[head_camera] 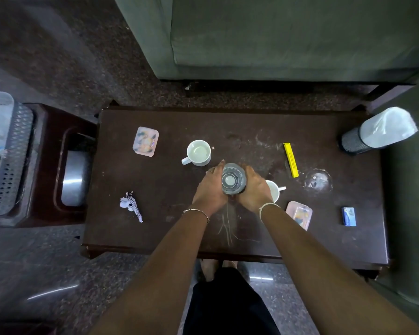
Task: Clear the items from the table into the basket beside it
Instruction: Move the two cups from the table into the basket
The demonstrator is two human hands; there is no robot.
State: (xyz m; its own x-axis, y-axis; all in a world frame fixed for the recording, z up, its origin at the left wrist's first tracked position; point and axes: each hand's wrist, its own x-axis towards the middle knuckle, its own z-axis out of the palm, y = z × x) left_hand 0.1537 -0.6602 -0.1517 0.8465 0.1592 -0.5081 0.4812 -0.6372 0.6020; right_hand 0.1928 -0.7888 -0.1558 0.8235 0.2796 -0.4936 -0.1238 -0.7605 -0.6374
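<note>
The upright bottle (234, 179) is being clasped between left hand (209, 189) and right hand (253, 189), fingers curled against its sides. The basket (9, 155) is lying well to the left, nearer the left hand.

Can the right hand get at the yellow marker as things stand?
Probably not right away: the right hand is cupped on the clear bottle with the left hand. The yellow marker lies unobstructed on the table once it lets go.

Both bare forearms reach forward and converge, the left hand (209, 189) and right hand (253, 191) cupped facing each other with fingers curled inward (a thin bracelet on the left wrist, a pale band on the right).
</note>
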